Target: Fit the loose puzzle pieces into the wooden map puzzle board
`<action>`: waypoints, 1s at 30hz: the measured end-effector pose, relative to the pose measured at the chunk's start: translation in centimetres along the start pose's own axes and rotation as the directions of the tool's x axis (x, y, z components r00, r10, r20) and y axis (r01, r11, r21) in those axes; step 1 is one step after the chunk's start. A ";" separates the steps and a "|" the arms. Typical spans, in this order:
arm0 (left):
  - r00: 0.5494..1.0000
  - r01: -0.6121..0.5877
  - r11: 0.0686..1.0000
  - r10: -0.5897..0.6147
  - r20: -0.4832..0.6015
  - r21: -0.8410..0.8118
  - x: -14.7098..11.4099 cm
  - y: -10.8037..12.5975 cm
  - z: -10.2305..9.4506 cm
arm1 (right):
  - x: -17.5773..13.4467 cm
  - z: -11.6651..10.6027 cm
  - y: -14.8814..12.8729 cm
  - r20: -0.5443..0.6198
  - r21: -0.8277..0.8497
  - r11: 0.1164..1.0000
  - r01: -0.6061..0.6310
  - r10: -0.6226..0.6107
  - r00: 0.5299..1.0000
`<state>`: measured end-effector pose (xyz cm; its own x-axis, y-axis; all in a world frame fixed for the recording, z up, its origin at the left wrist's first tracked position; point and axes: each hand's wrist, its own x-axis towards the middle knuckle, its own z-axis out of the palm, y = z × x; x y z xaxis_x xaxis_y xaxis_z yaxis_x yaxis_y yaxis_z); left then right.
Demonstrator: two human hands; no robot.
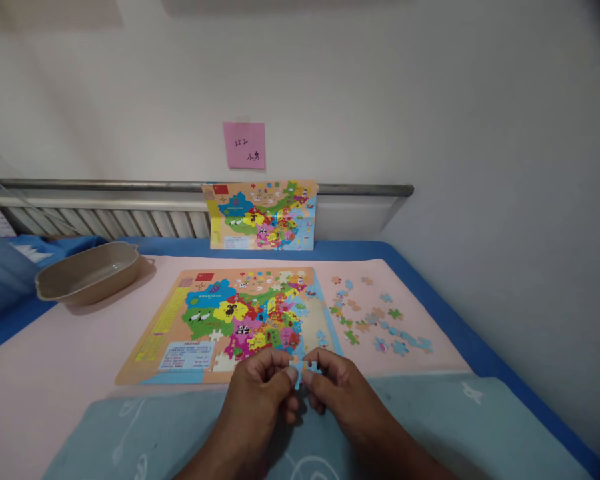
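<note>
Just in front of the puzzle board's near edge, my left hand [264, 385] and my right hand [336, 388] pinch light blue jigsaw puzzle pieces [299, 377] between thumbs and fingers. The pieces touch or are joined; the fingertips hide how many there are. Beyond the hands lies the map jigsaw puzzle [225, 311], partly filled, with bare patches at its right side, lower left and top right. Several loose puzzle pieces [399, 348], blue, green and orange, are scattered to the right of the board.
A reference picture [263, 217] of the same map leans upright against the radiator [170, 223]. At the left stands a beige basin [90, 273]. A pink note [245, 145] is on the wall above a metal rail [365, 190]. A blue-green cloth [430, 417] covers the near side.
</note>
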<state>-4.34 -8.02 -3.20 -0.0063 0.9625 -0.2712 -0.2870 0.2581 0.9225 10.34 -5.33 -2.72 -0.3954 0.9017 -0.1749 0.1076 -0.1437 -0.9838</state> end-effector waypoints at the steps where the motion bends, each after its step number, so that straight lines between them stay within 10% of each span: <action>1: 1.000 -0.005 1.000 0.005 0.002 0.011 0.0 0.1 0.0 | 0.0 0.0 0.1 0.001 0.003 1.000 0.003 -0.003 1.000; 30: 0.999 -0.015 0.996 0.019 -0.042 0.082 0.3 -0.1 -0.1 | 0.2 -0.6 -0.5 0.013 0.025 0.998 -0.062 0.062 0.998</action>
<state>-4.37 -7.81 -3.39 -0.0516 0.9629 -0.2649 -0.2069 0.2492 0.9461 10.74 -4.83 -2.24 -0.3995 0.8859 -0.2358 0.1088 -0.2096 -0.9717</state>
